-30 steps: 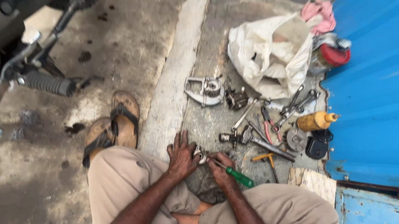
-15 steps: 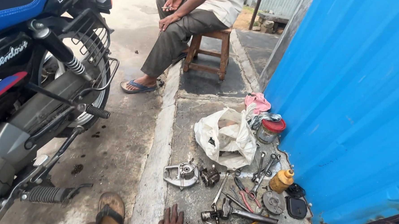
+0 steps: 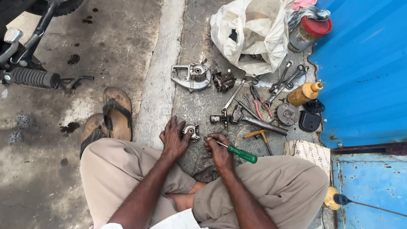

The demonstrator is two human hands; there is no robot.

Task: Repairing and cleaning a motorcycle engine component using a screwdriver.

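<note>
Both hands on job: left hand (image 3: 175,139) steadies metal part (image 3: 191,130), right hand (image 3: 219,151) w/ screwdriver (image 3: 235,151).

Green-handled screwdriver (image 3: 236,152) at lower centre; blue metal wall (image 3: 370,66) right; red-lidded jar (image 3: 309,32) and white bag (image 3: 250,30) upper right; brown sandals (image 3: 107,116) left

i am wearing the one camera on my head, and it is looking steeply down over my knees at the concrete slab (image 3: 198,105) close in front of me. it is sitting near enough that my forearms are filling the lower middle, my left hand (image 3: 175,138) and right hand (image 3: 219,150) lying just below centre. the blue metal wall (image 3: 370,66) is running along from 1 to 4 o'clock, the motorcycle footrest (image 3: 32,77) is showing at 10 o'clock, and a white bag (image 3: 250,30) at 12 o'clock. no second view is sharing the scene.
</note>
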